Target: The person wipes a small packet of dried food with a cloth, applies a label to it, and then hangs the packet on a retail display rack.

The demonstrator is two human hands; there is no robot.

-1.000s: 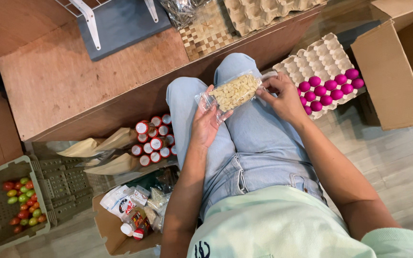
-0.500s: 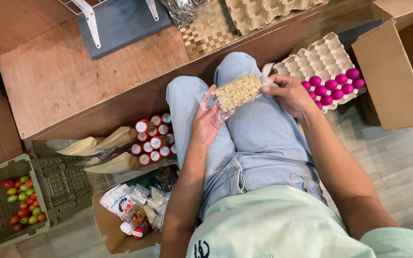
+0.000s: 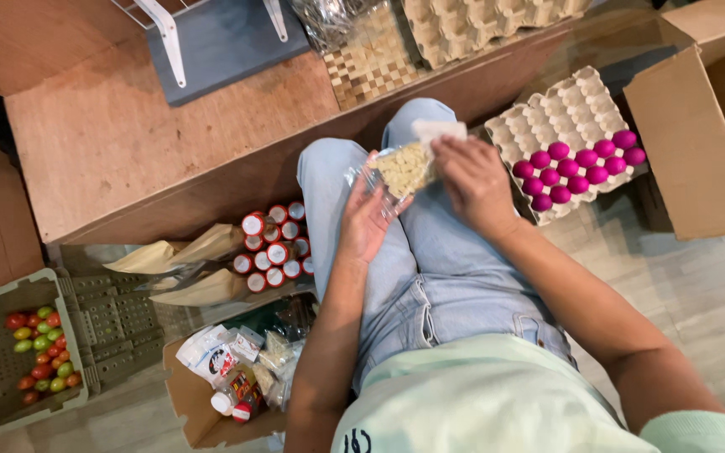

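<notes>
Seated person, view down onto lap in jeans. A clear bag (image 3: 403,170) of pale yellowish pieces sits centre frame, above the knees, held between both hands. Left hand (image 3: 365,220): palm under the bag's lower left edge, fingers curled up against it; grip closed on the bag. Right hand (image 3: 473,178): fingers pinch the bag's right end, where a white flap sticks up; grip closed on the bag.

Right of centre: egg tray (image 3: 547,109) on the floor, pink eggs (image 3: 582,164) filling its lower right rows, just beside the right hand. Far right: open cardboard box (image 3: 694,151).

Left of the knees: cluster of red-and-white capped jars (image 3: 272,246). Lower left: grey crate (image 3: 86,323) with small red and green tomatoes (image 3: 39,352). Lower centre: small box of packets (image 3: 228,377). Upper left: wooden surface (image 3: 127,126).
</notes>
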